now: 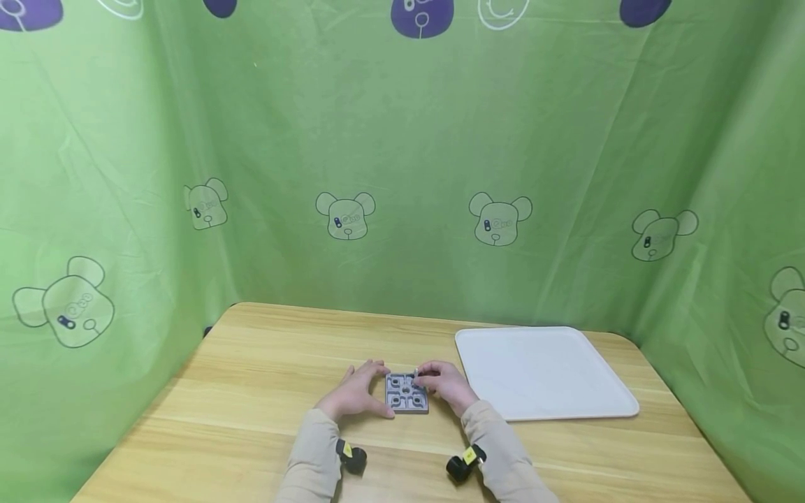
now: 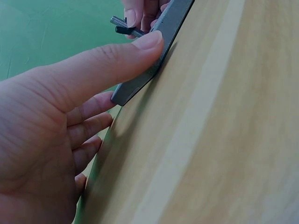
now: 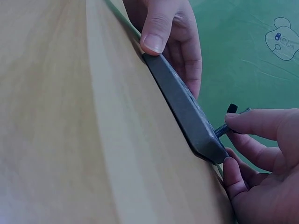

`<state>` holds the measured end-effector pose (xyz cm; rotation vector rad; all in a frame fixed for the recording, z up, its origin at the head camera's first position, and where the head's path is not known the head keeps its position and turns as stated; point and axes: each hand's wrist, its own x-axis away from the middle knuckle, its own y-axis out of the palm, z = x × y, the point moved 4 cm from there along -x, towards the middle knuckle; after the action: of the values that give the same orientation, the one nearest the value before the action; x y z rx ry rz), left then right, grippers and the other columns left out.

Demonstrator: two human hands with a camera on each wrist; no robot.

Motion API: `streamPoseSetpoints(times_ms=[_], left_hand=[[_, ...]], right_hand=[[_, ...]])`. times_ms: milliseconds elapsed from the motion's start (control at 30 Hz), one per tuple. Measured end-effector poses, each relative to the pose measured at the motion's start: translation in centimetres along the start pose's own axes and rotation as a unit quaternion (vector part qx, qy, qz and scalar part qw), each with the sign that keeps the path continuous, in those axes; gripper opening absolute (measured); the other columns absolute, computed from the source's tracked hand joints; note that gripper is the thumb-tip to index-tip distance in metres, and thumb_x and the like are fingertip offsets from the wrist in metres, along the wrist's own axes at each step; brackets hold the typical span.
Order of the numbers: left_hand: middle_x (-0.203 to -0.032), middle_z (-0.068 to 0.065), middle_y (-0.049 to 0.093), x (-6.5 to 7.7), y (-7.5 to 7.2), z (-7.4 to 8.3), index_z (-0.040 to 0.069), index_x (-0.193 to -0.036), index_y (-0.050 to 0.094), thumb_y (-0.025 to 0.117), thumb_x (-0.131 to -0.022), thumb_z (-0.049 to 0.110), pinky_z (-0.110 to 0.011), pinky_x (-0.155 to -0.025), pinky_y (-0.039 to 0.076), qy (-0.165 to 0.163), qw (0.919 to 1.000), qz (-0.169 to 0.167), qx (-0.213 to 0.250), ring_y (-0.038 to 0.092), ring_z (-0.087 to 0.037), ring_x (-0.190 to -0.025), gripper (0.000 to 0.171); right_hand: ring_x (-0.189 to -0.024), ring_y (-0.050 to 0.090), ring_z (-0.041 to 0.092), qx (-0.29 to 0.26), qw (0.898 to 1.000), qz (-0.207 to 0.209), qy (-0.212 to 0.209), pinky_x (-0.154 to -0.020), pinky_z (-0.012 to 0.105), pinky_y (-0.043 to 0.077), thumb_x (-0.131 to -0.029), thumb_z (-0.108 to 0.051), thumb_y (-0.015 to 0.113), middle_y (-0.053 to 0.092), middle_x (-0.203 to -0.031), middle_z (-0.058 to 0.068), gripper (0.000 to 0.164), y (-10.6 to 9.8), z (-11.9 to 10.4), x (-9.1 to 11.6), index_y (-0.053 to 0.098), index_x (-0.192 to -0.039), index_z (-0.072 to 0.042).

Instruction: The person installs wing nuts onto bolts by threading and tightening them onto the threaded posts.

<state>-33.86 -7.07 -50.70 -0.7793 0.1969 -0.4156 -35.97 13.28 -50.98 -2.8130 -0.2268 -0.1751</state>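
A square grey plate (image 1: 405, 406) with recesses and a hole in its middle rests on the wooden table. My left hand (image 1: 355, 392) holds it along its left side, thumb at the near corner and fingers at the far one. At the far right corner of the plate, my right hand (image 1: 446, 384) pinches a threaded bolt (image 3: 221, 130), which stands tilted on the plate's upper face. A short black piece (image 3: 232, 108) crosses the bolt near the fingertips. In the right wrist view another finger of that hand touches the plate's edge.
A white tray (image 1: 544, 374) lies to the right, close behind my right forearm. Green curtains (image 1: 409, 265) with bear drawings surround the wooden table (image 1: 264, 377) at the back and sides. Each sleeve carries a black wrist camera (image 1: 353, 459).
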Motion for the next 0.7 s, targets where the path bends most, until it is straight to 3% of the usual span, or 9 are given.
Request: streamPoseSetpoints(times_ms=[200, 367, 533, 700], left_hand=[[-0.157, -0.016, 0.033, 0.01, -0.02, 0.11, 0.008, -0.138, 0.049, 0.085, -0.065, 0.04, -0.06, -0.123, 0.004, 0.0, 1.0, 0.0, 0.0, 0.022, -0.037, -0.149, 0.087], [-0.157, -0.016, 0.033, 0.05, -0.05, 0.09, 0.008, -0.138, 0.049, 0.086, -0.065, 0.04, -0.06, -0.123, 0.003, -0.001, 1.0, 0.002, 0.002, 0.021, -0.037, -0.15, 0.088], [-0.157, -0.017, 0.032, 0.09, -0.07, 0.1, 0.008, -0.138, 0.049, 0.086, -0.065, 0.039, -0.06, -0.123, 0.003, 0.0, 1.0, 0.002, 0.004, 0.021, -0.037, -0.15, 0.088], [-0.157, -0.016, 0.033, 0.14, -0.04, 0.11, 0.008, -0.138, 0.049, 0.086, -0.065, 0.039, -0.06, -0.122, 0.003, 0.001, 1.0, 0.003, 0.003, 0.021, -0.037, -0.15, 0.088]], right_hand=[[-0.076, 0.054, 0.015, -0.005, 1.0, -0.003, -0.003, -0.063, 0.025, 0.046, -0.08, -0.01, 0.073, 0.064, -0.089, 0.004, 0.022, -0.03, -0.05, 0.04, 0.065, -0.098, -0.001], [-0.073, 0.051, 0.014, -0.039, 0.999, -0.012, -0.007, -0.063, 0.025, 0.043, -0.08, -0.011, 0.064, 0.062, -0.088, 0.001, 0.021, -0.23, -0.06, -0.28, 0.065, -0.1, -0.002], [-0.073, 0.049, 0.014, -0.072, 0.997, -0.009, 0.007, -0.064, 0.025, 0.041, -0.086, -0.015, 0.061, 0.057, -0.085, -0.001, 0.023, -0.34, 0.13, -0.39, 0.064, -0.103, -0.001], [-0.077, 0.052, 0.014, -0.083, 0.997, 0.006, 0.006, -0.067, 0.025, 0.046, -0.09, -0.021, 0.063, 0.058, -0.086, 0.0, 0.025, -0.3, 0.12, -0.36, 0.064, -0.103, 0.001]])
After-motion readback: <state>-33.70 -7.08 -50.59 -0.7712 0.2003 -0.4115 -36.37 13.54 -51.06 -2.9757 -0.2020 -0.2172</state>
